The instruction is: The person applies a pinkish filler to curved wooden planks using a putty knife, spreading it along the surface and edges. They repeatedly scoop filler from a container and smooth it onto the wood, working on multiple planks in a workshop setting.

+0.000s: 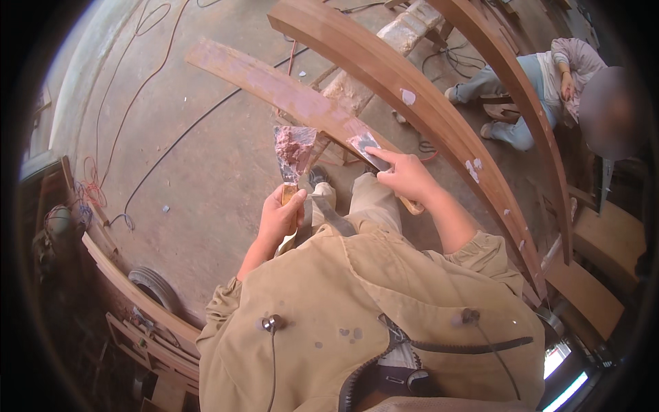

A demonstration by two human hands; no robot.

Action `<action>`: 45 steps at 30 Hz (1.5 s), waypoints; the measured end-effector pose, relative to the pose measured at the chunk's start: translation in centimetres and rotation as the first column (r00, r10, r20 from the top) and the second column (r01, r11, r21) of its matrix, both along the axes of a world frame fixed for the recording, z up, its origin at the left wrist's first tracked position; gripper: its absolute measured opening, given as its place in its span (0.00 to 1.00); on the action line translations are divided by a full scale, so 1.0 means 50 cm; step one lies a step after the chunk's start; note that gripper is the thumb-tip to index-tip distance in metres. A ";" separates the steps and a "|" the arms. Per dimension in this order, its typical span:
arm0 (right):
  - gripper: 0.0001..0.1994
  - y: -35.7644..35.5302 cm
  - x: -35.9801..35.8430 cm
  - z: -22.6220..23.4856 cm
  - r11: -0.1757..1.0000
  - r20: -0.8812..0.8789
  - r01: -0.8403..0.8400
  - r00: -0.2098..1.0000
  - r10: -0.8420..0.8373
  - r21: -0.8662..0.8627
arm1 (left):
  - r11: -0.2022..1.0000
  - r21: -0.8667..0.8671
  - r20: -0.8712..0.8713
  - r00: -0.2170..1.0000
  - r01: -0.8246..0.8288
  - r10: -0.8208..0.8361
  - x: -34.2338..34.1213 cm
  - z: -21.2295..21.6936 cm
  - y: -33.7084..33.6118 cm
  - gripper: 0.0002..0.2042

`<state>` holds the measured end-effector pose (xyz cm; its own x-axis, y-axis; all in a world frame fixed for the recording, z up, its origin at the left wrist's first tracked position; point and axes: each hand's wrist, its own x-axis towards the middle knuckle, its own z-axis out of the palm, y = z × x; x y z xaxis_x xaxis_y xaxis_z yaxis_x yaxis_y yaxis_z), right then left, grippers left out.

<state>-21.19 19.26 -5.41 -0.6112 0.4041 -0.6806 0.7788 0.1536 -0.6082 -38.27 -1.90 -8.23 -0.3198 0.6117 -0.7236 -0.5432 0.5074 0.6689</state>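
Note:
My left hand point(280, 216) is closed round the handle of a wide putty knife point(283, 177), held blade up. A heap of pinkish filler point(294, 145) covers much of that blade. In my right hand point(406, 177) is a second putty knife point(365, 145), its blade laid on the near end of a wooden plank point(302, 99). The forefinger is stretched along this blade, and the wooden handle end shows below the palm. Pale pink filler is smeared along much of the plank's top face.
Curved wooden beams point(364, 58) with filler patches rise close on my right. A co-worker point(528, 96) sits beyond them. Cables point(185, 130) trail over the concrete floor point(206, 165). At the lower left are a tyre point(154, 288) and more curved timber point(137, 292).

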 end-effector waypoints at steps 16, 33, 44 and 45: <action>0.24 0.025 0.049 0.054 0.734 0.072 -0.513 0.838 0.542 0.446 | 0.841 -0.069 -0.059 0.839 0.537 -0.540 0.041 0.002 0.011 0.10; 0.23 0.009 0.080 0.123 0.790 0.043 -0.425 0.890 0.454 0.442 | 0.845 0.084 -0.012 0.848 0.528 -0.529 0.086 -0.014 -0.001 0.13; 0.20 -0.018 0.129 0.097 0.659 0.290 -0.580 0.813 0.505 0.479 | 0.881 0.013 0.059 0.879 0.473 -0.473 0.114 -0.029 -0.008 0.13; 0.20 -0.014 0.131 0.099 0.707 0.259 -0.537 0.843 0.472 0.459 | 0.886 0.016 0.055 0.885 0.463 -0.463 0.112 -0.026 -0.004 0.13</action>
<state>-14.66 18.57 -0.45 -0.7548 0.3559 -0.5511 0.5536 0.7962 -0.2440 -32.67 -2.11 -9.55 0.0405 0.6818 -0.7305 -0.2832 0.7089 0.6459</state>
